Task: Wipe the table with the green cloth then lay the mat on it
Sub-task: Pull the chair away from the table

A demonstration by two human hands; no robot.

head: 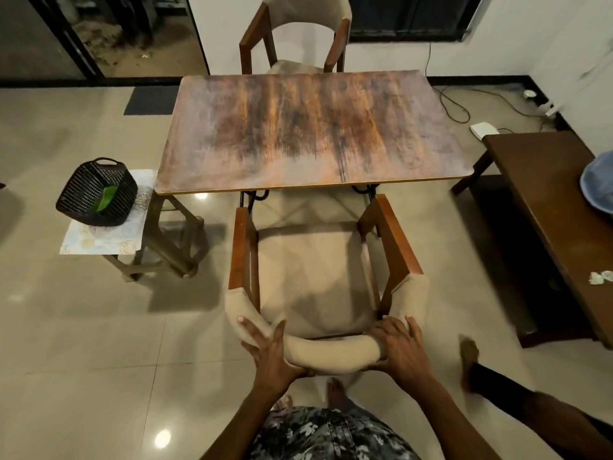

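Green cloth [106,198] lies inside a black woven basket [96,193] on a small stool [156,227] just left of the wooden table [311,131], well away from both hands. Left hand [265,348] and right hand [399,343] are set apart, each curled over the padded backrest of the near chair [318,283], gripping it. A patterned mat [102,239] lies under the basket.

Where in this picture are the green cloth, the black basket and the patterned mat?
green cloth [106,198], head view, on the bright fold showing inside the basket.
black basket [84,187], head view, on its woven inner wall.
patterned mat [102,239], head view, on the bare part in front of the basket.
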